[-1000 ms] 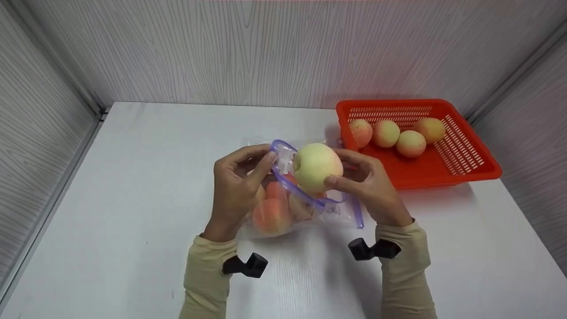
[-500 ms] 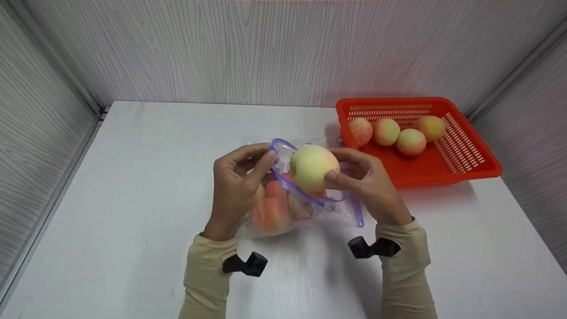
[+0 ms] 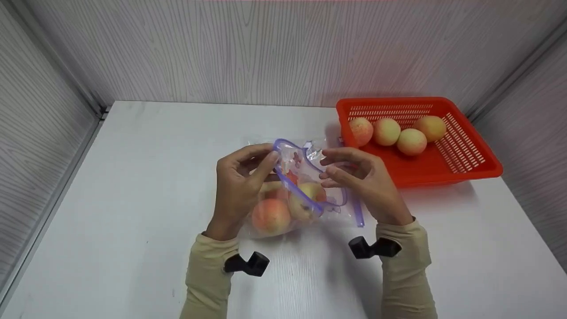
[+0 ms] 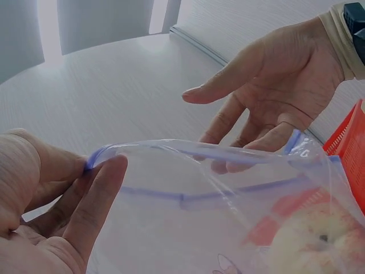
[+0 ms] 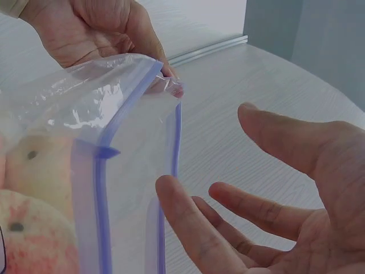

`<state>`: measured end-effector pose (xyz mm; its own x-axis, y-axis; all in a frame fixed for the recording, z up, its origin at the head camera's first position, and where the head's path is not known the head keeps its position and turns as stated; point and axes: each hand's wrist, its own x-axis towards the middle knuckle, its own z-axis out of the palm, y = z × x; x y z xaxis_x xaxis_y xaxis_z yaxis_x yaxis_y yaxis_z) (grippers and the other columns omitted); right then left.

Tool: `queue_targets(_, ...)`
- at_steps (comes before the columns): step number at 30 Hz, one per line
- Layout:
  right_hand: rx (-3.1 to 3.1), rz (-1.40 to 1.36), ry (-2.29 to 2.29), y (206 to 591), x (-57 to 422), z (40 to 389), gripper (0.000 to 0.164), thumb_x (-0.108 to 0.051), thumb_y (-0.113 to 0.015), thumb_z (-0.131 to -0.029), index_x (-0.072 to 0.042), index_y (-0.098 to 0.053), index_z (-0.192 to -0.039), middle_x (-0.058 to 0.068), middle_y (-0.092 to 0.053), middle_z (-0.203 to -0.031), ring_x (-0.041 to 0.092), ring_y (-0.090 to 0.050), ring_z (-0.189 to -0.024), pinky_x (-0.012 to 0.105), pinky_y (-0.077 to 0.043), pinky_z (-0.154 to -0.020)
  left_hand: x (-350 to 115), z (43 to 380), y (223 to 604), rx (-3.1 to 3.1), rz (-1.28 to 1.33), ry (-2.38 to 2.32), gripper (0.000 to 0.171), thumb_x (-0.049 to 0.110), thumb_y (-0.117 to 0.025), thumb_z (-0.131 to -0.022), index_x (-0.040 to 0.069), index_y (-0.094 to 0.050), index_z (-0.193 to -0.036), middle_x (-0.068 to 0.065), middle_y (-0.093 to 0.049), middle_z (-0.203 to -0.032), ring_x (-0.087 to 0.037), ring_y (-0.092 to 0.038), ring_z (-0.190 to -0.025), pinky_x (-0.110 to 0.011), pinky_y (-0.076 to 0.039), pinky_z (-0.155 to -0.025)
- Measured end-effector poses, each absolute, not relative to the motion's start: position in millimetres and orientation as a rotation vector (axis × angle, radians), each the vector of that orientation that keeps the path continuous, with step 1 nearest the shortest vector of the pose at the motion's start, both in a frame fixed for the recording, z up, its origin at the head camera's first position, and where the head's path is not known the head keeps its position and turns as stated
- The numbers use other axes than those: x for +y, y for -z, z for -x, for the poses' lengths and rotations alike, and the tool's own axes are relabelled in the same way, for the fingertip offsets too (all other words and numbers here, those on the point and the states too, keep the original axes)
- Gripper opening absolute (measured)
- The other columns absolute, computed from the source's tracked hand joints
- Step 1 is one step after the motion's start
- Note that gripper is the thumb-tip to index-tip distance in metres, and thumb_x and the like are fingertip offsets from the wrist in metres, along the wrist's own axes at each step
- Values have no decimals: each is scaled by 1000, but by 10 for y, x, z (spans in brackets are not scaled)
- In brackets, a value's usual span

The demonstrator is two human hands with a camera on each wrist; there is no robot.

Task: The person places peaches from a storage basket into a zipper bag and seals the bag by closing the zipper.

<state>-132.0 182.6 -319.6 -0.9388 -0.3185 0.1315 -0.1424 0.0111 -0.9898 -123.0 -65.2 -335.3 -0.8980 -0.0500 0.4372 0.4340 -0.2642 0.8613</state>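
A red basket (image 3: 434, 179) stands on the white bench (image 3: 155, 186), just beyond the right hand (image 3: 367, 186), which overlaps its near left corner in the head view. Behind the bench rises a grey grained wall (image 3: 221, 57). The clear bag (image 3: 299, 190) rests on the bench between the two hands, left of the basket, its purple-edged mouth gaping. The left hand (image 3: 239, 181) covers part of the bag's left side. A further purple strip (image 3: 358, 212) shows below the right hand; whether it belongs to the same bag cannot be told.

The basket holds four fruits (image 3: 411, 141), the leftmost partly hidden by the basket's side. At least three fruits show through the bag; film and hand hide the full number. Two tan sleeves (image 3: 208, 277) each carry one black mount (image 3: 246, 264).

The left grip is narrow, pinching the bag's rim. The right grip is wide, fingers spread beside the mouth; whether they touch it cannot be told.
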Motion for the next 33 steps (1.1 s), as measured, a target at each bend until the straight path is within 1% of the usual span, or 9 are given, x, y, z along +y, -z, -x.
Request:
queue_targets(2,2193,483,2076,3190,1839,1317,35,-6,-68,-94,1,-65,-128,22,-64,-117,45,-65,-95,44,-62,-81,-656,1230,3349,-1684,457,2224,17,0,-70,-93,-11,-71,-106,-19,-69,-95,-26,-68,-79,-42,-63,-67)
queue_targets(5,2311,485,2081,3171,1858,1301,29,-6,-70,-93,-2,-69,-122,20,-66,-110,38,-62,-92,34,-60,-79,-664,1229,3343,-1683,443,2219,16,0,-70,-93,-10,-72,-106,-17,-70,-95,-26,-68,-80,-43,-63,-68)
queue_targets(8,2473,554,1972,3130,1868,1269,25,-6,-74,-92,-5,-73,-116,15,-67,-96,30,-59,-83,29,-55,-71,-668,1227,3336,-1688,452,2212,17,0,-70,-93,-10,-72,-106,-17,-70,-95,-26,-68,-81,-43,-63,-69)
queue_targets(11,2613,651,1673,3070,1854,1210,24,-12,-77,-91,-7,-73,-114,7,-65,-80,24,-57,-70,26,-52,-61,-672,1225,3331,-1682,459,2211,17,0,-70,-93,-10,-72,-106,-17,-70,-95,-26,-67,-80,-43,-63,-68)
queue_targets(14,2676,701,1291,3019,1802,1140,31,-25,-80,-90,-11,-73,-117,-2,-64,-74,19,-57,-64,27,-53,-57,-676,1228,3326,-1677,456,2207,16,0,-70,-93,-10,-72,-106,-17,-70,-95,-26,-67,-80,-42,-63,-68)
queue_targets(17,2665,695,1042,3006,1718,1092,35,-36,-81,-88,-15,-75,-115,-8,-69,-78,17,-61,-66,31,-57,-58,-678,1230,3322,-1677,459,2203,18,0,-70,-93,-12,-71,-107,-18,-69,-96,-27,-68,-80,-42,-63,-68)
queue_targets(19,2652,696,982,3023,1663,1085,32,-38,-82,-86,-17,-77,-110,-9,-71,-81,17,-63,-68,32,-58,-60,-676,1235,3320,-1677,464,2197,19,1,-70,-93,-12,-70,-107,-18,-70,-96,-27,-68,-81,-42,-63,-68)
queue_targets(24,2621,738,1044,3078,1597,1115,17,-27,-83,-87,-13,-79,-95,-6,-70,-77,15,-60,-65,30,-59,-62,-663,1244,3321,-1684,465,2169,17,1,-70,-94,-10,-72,-107,-17,-70,-96,-27,-69,-81,-42,-63,-68)
queue_targets(33,2552,746,1246,3118,1619,1162,9,-18,-81,-89,-10,-78,-91,-3,-71,-75,14,-66,-62,31,-62,-63,-668,1263,3287,-1703,452,2109,17,0,-70,-93,-11,-72,-107,-17,-71,-96,-26,-69,-82,-39,-63,-67)
